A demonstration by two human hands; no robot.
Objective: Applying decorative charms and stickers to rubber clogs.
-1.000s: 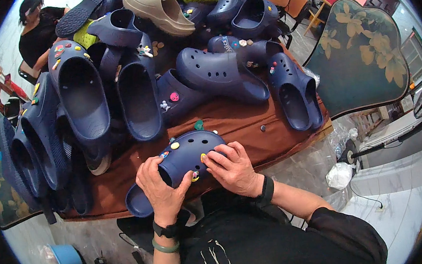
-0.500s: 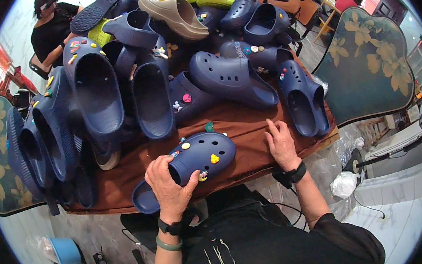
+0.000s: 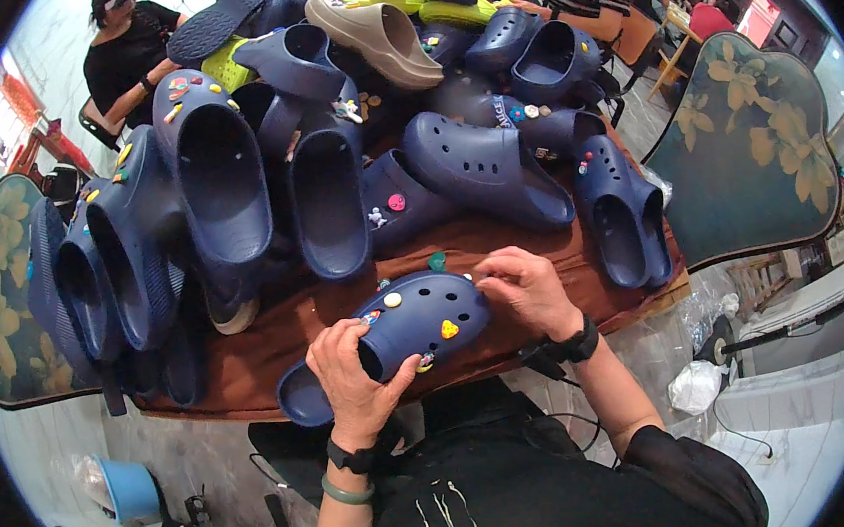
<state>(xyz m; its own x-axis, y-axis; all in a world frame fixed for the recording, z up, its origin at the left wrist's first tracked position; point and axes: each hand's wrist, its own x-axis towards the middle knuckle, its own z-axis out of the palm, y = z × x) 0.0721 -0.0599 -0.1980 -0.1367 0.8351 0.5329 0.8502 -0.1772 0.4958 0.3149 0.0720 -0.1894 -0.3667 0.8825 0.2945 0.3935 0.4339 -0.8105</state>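
The right hand [image 3: 535, 296], off the yellow charm [image 3: 449, 329] and back from reaching over the counter [image 3: 235, 368], is now beside the clog's [image 3: 411, 315] toe, its fingers [image 3: 503, 265] bunched together.

From over here I can make out one bit of lettering: a short, steeply slanting row of pale capital letters [image 3: 501, 111] on a navy-blue, rounded foam clog [image 3: 553, 130], above and right of the frame's centre. They sit just left of a small blue charm [image 3: 517, 113]; whether printed or raised, I can't tell.
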